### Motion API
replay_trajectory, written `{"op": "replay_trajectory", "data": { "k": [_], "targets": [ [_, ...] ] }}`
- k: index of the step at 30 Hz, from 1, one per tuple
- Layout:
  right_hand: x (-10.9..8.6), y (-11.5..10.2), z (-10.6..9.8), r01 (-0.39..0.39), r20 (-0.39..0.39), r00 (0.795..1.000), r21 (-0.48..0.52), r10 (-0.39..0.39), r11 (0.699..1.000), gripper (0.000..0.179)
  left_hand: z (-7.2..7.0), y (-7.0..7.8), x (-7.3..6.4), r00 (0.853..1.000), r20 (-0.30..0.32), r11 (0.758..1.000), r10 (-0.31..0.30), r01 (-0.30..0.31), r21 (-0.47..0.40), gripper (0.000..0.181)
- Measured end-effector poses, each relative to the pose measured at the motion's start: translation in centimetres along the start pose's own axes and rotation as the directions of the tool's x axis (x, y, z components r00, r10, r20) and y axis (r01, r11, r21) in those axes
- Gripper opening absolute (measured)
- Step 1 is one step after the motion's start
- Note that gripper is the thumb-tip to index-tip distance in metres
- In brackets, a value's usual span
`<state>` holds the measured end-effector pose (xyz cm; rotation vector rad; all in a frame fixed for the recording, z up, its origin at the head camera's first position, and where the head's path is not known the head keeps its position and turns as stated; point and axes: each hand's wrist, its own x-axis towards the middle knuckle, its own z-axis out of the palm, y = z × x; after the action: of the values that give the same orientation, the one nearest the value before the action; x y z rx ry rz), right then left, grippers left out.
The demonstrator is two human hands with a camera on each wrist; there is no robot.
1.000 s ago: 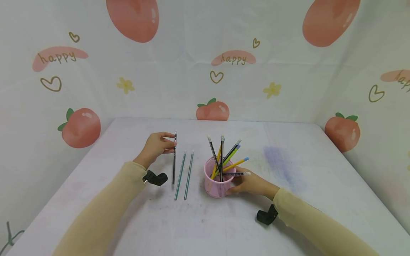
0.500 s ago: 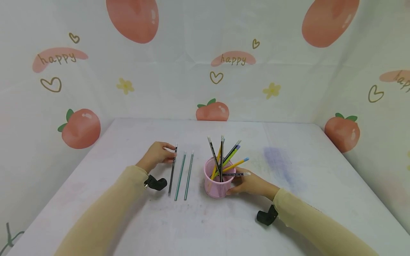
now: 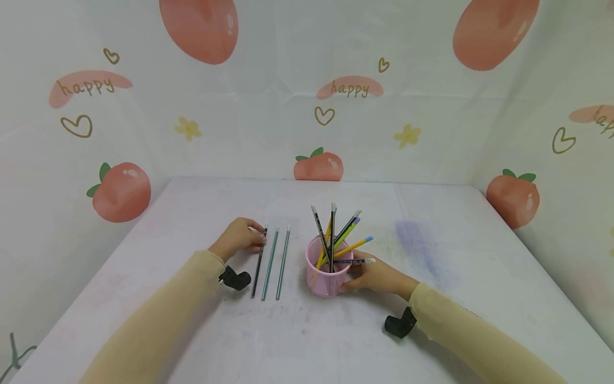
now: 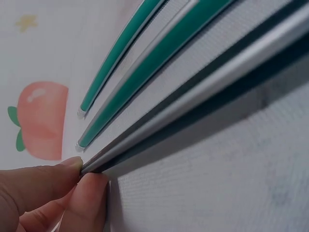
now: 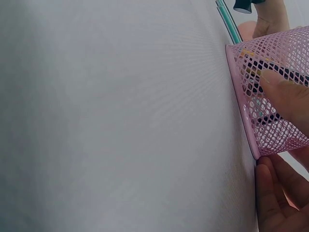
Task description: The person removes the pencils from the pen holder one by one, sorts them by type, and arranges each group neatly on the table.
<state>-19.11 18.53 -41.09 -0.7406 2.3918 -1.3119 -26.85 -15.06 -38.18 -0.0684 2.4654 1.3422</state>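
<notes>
Currently the left hand [image 3: 238, 236] holds one black pencil [image 3: 257, 269] beside two green pencils [image 3: 270, 264], the right hand [image 3: 376, 274] one pink cup [image 3: 323, 285].

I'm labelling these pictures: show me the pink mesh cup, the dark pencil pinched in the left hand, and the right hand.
Pink mesh cup [image 3: 318, 284], head view: front wall below the rim.
Dark pencil [image 3: 258, 269], head view: middle of the shaft.
Right hand [image 3: 373, 274], head view: middle of the hand.
</notes>
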Motion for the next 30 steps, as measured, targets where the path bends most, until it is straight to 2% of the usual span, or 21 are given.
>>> {"op": "replay_trajectory", "data": {
  "k": [10,17,30],
  "targets": [
    [-0.01,-0.06,-0.02,0.007,-0.006,1.0,-0.008,-0.007,1.0,0.069,0.2,0.26,-0.08,1.0,0.0,0.999,-0.001,0.001,0.051,0.036],
    [0.02,0.09,-0.01,0.008,-0.006,1.0,-0.009,-0.008,1.0,0.068,0.39,0.33,-0.15,1.0,-0.022,0.994,-0.022,0.024,0.109,0.035],
    [0.15,0.13,0.01,0.007,0.001,1.0,-0.022,-0.007,1.0,0.069,0.66,0.14,-0.07,0.999,-0.03,0.995,-0.033,0.035,0.089,0.038]
  ]
}}
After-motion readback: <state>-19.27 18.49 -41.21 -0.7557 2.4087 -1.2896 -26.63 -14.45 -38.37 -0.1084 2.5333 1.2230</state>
